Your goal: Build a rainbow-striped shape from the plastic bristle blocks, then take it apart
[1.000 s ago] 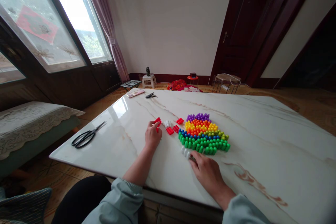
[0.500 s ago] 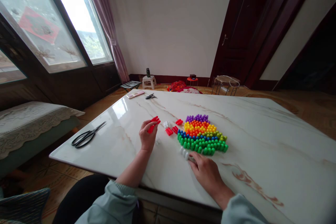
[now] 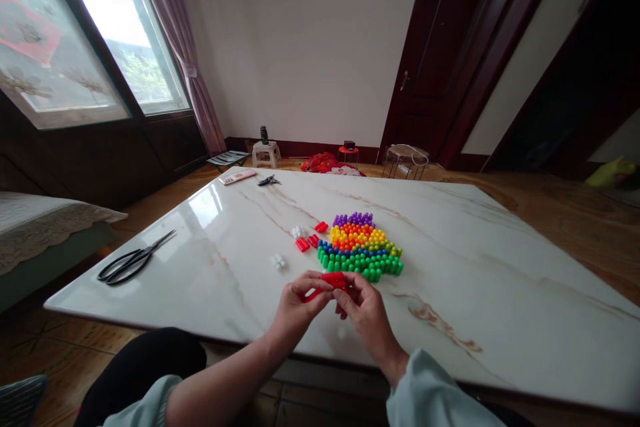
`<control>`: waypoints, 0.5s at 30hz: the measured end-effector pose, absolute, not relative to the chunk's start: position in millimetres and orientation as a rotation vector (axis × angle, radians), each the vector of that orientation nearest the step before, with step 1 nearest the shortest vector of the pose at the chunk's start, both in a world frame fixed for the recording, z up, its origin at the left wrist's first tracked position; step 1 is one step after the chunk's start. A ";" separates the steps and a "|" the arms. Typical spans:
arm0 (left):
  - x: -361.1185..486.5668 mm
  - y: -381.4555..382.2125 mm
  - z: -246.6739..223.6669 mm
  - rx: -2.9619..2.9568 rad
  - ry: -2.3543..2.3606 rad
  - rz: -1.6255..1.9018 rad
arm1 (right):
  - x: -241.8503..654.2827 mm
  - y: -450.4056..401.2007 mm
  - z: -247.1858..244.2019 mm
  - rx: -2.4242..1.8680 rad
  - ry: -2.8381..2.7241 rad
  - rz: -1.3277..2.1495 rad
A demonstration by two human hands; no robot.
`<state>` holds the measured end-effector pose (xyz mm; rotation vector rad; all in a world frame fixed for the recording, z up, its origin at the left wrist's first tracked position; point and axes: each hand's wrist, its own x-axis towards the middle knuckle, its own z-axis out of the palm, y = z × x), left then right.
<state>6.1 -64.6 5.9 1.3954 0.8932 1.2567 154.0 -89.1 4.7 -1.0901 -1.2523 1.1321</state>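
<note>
My left hand (image 3: 299, 300) and my right hand (image 3: 364, 303) meet just above the near part of the table. Both are closed on a small cluster of red beads (image 3: 333, 279), which my fingers partly cover. Right behind them lies a multicoloured beaded piece (image 3: 357, 247), with rows of purple, orange, yellow, blue, olive and green beads. To its left are several small red bead groups (image 3: 303, 245) and a white bead group (image 3: 299, 231). Another white bead group (image 3: 279, 261) lies nearer, left of my hands.
Black-handled scissors (image 3: 135, 260) lie at the table's left side. Pliers-like cutters (image 3: 269, 180) and a pink phone-shaped object (image 3: 238, 177) are at the far edge. The marble-patterned table (image 3: 475, 267) stretches right. A white stool (image 3: 267, 154) stands beyond.
My left hand has brought the red beads down and right to my right hand, which has left the white beads and now grips the red ones too. The view has turned slightly right.
</note>
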 end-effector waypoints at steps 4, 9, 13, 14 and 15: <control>10.1 -69.2 -2.8 1.376 0.943 1.176 | 164.1 -87.9 9.5 -1.131 -1.200 1.074; 6.7 -72.8 -7.7 1.228 0.990 0.731 | 213.6 -76.1 17.2 -1.252 -1.038 0.760; 5.6 -71.9 -12.8 1.173 0.938 0.616 | 241.7 -76.7 8.9 -1.378 -1.068 0.704; 5.9 -71.3 -13.7 1.166 0.929 0.610 | 243.5 -78.8 5.1 -1.408 -1.102 0.699; 6.3 -70.7 -14.2 1.157 0.921 0.606 | 243.4 -81.3 1.2 -1.439 -1.145 0.684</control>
